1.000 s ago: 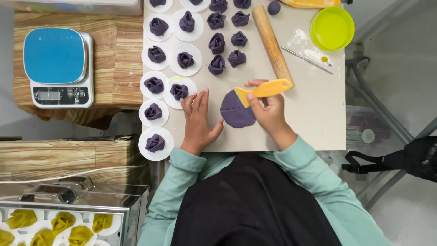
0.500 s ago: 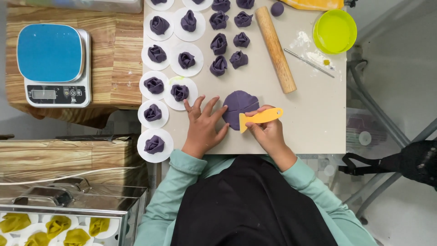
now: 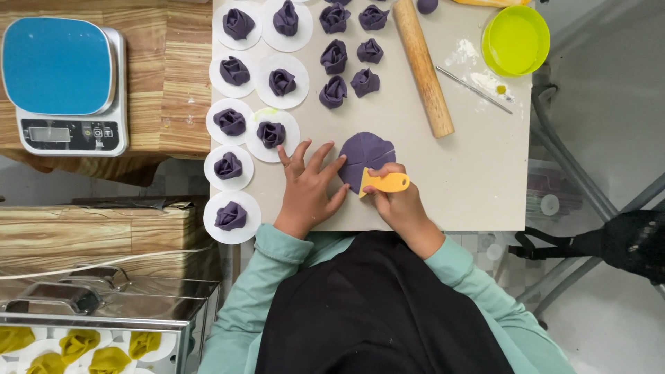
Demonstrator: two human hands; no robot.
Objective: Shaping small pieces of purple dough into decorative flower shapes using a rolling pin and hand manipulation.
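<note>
Here, the right hand point(image 3: 402, 204) grips an orange scraper point(image 3: 385, 183), its long axis lying nearly level, blade end toward the left, touching the lower edge of the flat purple dough disc point(image 3: 365, 156). The left hand point(image 3: 309, 188) lies spread, fingers open, fingertips at the disc's left rim. Beyond them lies a rolling pin point(image 3: 423, 66), running up-left to down-right, with folded purple pieces point(image 3: 334, 91) beside it on the board point(image 3: 471, 173).

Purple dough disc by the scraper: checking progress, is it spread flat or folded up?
Spread flat: the dough disc lies open beside the left hand, unlike the folded rosettes.
</note>
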